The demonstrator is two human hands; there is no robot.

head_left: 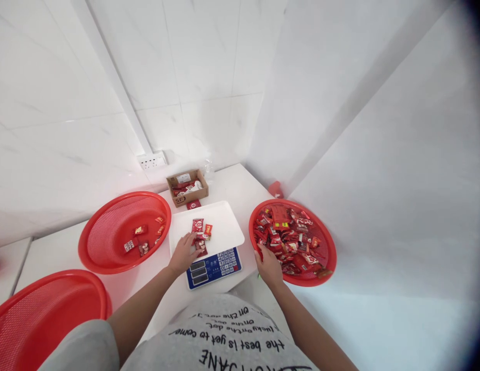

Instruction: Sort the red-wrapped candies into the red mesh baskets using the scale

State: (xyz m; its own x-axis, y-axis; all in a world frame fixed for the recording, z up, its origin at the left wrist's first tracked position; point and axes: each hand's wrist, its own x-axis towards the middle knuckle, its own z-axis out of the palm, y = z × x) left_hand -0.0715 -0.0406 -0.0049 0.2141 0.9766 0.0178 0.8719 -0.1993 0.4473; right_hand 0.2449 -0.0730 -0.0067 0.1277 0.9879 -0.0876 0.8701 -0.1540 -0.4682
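My left hand [184, 253] rests at the left side of the white scale tray [224, 221], fingers apart and touching small wrapped snack packets. Among these are a dark red packet [198, 225] and an orange-red one [208, 230]. Another dark red packet [201, 248] lies by the thumb. Below the tray is the scale's blue keypad panel [214, 268]. On the right, my right hand [269, 265] is closed at the near-left rim of a red plastic basket [329, 242] full of red snack packets [290, 242]; some of its fingertips are hard to make out.
A second red basket [104, 232] on the left holds a few packets. Part of another red basket [50, 293] shows at lower left. Behind the scale stands a small cardboard box [191, 197] with packets inside. A wall socket [152, 161] and tiled wall border the white table [240, 178].
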